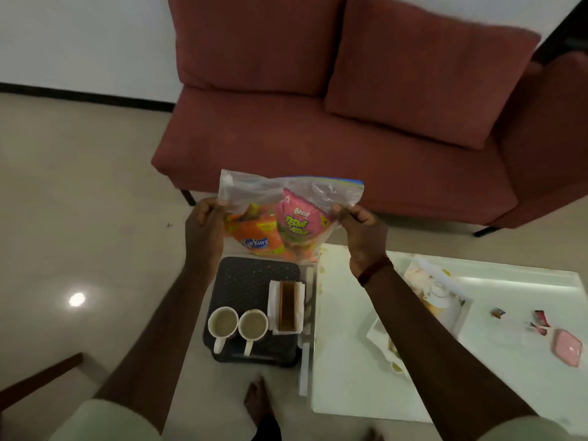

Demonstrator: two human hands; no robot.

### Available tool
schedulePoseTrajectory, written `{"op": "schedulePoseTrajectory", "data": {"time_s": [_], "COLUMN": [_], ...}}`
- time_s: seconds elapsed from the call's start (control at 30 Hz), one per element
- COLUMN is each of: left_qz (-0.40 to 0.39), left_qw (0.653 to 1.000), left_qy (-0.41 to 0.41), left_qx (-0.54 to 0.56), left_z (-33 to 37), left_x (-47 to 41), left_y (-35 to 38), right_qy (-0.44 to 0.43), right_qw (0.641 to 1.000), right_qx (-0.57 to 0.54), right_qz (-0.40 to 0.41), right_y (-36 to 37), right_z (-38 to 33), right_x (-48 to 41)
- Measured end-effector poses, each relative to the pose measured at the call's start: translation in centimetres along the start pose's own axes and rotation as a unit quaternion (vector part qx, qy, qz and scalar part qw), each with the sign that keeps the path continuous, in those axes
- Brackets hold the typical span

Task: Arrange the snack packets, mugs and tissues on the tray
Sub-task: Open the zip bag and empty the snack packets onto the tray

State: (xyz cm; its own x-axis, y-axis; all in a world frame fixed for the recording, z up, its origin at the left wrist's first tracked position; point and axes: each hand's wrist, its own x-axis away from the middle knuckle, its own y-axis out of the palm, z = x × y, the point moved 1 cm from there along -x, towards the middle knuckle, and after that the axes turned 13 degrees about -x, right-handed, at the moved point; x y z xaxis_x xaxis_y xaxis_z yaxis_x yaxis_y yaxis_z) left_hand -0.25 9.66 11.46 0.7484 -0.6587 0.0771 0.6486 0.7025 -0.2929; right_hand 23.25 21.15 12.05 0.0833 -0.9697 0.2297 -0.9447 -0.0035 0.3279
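I hold a clear zip bag up in the air above the far end of a dark tray. My left hand pinches its left edge and my right hand pinches its right edge. Inside the bag are an orange snack packet and a pink snack packet. On the tray stand two white mugs side by side at the near end, handles toward me. A white tissue holder with a brown slot sits at the tray's right side.
A white glass table lies to the right of the tray, carrying a transparent box, small wrappers and a pink case. A red sofa stands behind. My bare foot is on the floor below the tray.
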Motion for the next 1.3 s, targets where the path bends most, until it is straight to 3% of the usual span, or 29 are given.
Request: {"op": "schedulePoseTrajectory", "data": {"time_s": [0.5, 0.77, 0.93, 1.3], "left_qz": [-0.040, -0.113, -0.154, -0.172], "left_qw": [0.992, 0.981, 0.973, 0.962], "left_qy": [0.106, 0.011, 0.001, 0.100], "left_qx": [0.049, 0.156, 0.170, 0.186], "left_z": [17.5, 24.8, 27.7, 27.4], "left_x": [24.4, 31.9, 33.2, 35.6], "left_y": [11.1, 16.7, 18.7, 21.4], "right_qy": [-0.118, -0.129, -0.129, -0.126], "right_qw": [0.989, 0.983, 0.984, 0.981], "right_qx": [-0.067, -0.106, -0.100, -0.108], "right_qz": [-0.063, -0.071, -0.072, -0.105], "right_y": [-21.6, -29.3, -31.6, -36.5], "right_z": [-21.0, -29.7, -32.4, -32.3], "right_x": [9.1, 12.4, 13.6, 13.5]}}
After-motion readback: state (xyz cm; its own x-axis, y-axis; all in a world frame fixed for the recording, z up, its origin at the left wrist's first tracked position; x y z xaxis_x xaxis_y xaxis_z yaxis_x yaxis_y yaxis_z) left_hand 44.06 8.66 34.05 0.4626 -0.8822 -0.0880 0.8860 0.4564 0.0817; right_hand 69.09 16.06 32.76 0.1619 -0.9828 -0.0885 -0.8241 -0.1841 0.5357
